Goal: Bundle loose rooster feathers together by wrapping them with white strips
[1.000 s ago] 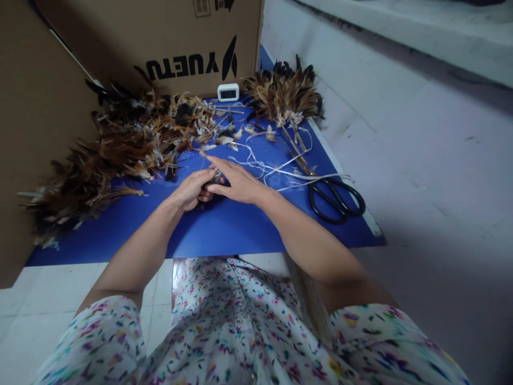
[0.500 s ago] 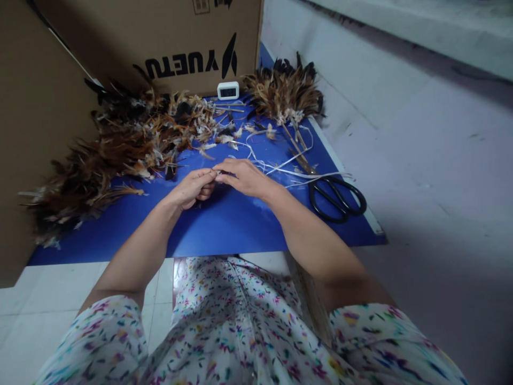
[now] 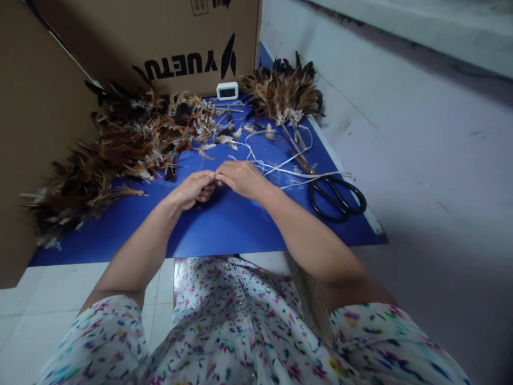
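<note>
Left hand point(image 3: 195, 190) and right hand point(image 3: 242, 179) are meeting, grips unclear; one bundle point(image 3: 284, 93) is looking gathered, feathers point(image 3: 124, 144) lying loose toward the surface point(image 3: 236, 230)'s left edge.

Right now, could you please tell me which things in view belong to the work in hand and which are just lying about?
Likely part of the work:
anything between left hand and right hand, too small to tell
loose feathers
white string
black-handled scissors
feather bundle on sticks

Probably just lying about:
white digital display
cardboard box

pale scuffed wall point(image 3: 420, 160) at right; white tiled floor point(image 3: 24, 331); blue tabletop point(image 3: 232, 230); dim light.
</note>
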`<move>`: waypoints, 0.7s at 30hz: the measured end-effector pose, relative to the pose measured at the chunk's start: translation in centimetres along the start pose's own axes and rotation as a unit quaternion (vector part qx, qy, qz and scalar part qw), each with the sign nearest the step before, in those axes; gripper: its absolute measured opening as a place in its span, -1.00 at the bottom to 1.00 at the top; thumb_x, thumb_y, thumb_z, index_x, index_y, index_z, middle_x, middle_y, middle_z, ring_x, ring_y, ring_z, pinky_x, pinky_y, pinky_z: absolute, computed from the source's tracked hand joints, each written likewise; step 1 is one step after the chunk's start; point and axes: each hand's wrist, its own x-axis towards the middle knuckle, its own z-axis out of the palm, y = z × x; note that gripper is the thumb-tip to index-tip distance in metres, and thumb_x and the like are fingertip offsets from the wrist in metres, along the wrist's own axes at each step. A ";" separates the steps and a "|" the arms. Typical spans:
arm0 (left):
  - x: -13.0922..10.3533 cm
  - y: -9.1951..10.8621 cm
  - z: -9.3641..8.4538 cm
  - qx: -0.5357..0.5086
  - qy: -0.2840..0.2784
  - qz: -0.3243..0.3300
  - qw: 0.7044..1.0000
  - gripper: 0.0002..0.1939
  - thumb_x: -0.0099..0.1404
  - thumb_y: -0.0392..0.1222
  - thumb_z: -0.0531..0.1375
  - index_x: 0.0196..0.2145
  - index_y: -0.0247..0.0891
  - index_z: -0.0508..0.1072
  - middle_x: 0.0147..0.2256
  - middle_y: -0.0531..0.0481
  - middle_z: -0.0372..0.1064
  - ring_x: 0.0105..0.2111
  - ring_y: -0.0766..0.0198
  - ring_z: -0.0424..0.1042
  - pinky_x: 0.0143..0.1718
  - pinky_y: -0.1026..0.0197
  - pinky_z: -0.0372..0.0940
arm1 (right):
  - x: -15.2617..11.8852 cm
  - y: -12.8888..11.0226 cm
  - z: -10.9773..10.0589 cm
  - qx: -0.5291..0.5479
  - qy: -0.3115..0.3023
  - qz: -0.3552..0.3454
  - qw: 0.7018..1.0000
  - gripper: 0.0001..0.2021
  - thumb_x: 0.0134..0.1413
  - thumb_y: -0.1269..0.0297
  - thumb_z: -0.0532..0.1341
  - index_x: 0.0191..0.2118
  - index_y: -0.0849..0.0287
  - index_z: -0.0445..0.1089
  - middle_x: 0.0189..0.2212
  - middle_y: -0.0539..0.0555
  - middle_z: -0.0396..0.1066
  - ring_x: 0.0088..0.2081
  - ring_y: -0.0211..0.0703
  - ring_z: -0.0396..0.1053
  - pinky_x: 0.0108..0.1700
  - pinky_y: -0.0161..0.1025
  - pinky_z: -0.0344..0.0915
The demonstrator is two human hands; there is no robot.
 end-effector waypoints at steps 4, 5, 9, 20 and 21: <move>0.3 0.4 -0.3 -0.041 0.056 -0.005 0.998 -0.56 0.23 0.16 0.22 -0.33 -0.36 0.42 -0.60 0.05 0.22 -0.70 0.45 0.17 -0.75 0.41 0.08 | 0.1 0.1 -0.3 0.065 0.050 0.048 0.995 -0.84 0.24 0.38 0.12 -0.29 0.22 0.44 -0.31 0.10 0.47 -0.26 -0.17 0.36 -0.14 -0.22 0.19; 0.5 0.5 -0.5 -0.055 0.083 0.002 0.995 -0.54 0.26 0.18 0.18 -0.32 -0.36 0.42 -0.59 0.01 0.28 -0.67 0.39 0.25 -0.71 0.36 0.20 | 0.3 0.2 -0.3 0.108 0.071 0.069 0.989 -0.86 0.22 0.39 0.13 -0.31 0.22 0.42 -0.37 0.07 0.46 -0.31 -0.21 0.35 -0.16 -0.23 0.20; 1.3 0.7 -1.4 -0.124 0.190 0.075 0.971 -0.69 0.31 0.00 0.17 -0.36 -0.34 0.39 -0.56 0.02 0.34 -0.58 0.35 0.39 -0.52 0.28 0.40 | 0.8 0.5 -0.2 0.348 0.128 0.175 0.912 -0.85 0.18 0.40 0.18 -0.43 0.20 0.34 -0.56 -0.05 0.37 -0.51 -0.33 0.30 -0.34 -0.31 0.25; 0.9 -0.8 1.3 -0.055 0.161 0.238 0.956 -0.61 -0.06 -0.03 0.46 -0.33 -0.31 0.53 -0.51 0.11 0.33 -0.64 0.49 0.21 -0.65 0.35 0.18 | 0.9 -0.7 1.2 0.636 0.097 0.282 0.711 -0.71 -0.03 0.20 0.39 -0.52 0.21 0.29 -0.64 -0.12 0.34 -0.61 -0.44 0.24 -0.51 -0.42 0.23; 0.9 -0.8 1.5 -0.052 0.166 0.242 0.955 -0.62 -0.07 -0.03 0.46 -0.35 -0.32 0.53 -0.53 0.12 0.31 -0.65 0.50 0.19 -0.65 0.36 0.17 | 0.9 -0.8 1.4 0.645 0.090 0.286 0.703 -0.71 -0.04 0.20 0.40 -0.51 0.21 0.29 -0.64 -0.13 0.34 -0.61 -0.44 0.24 -0.50 -0.42 0.24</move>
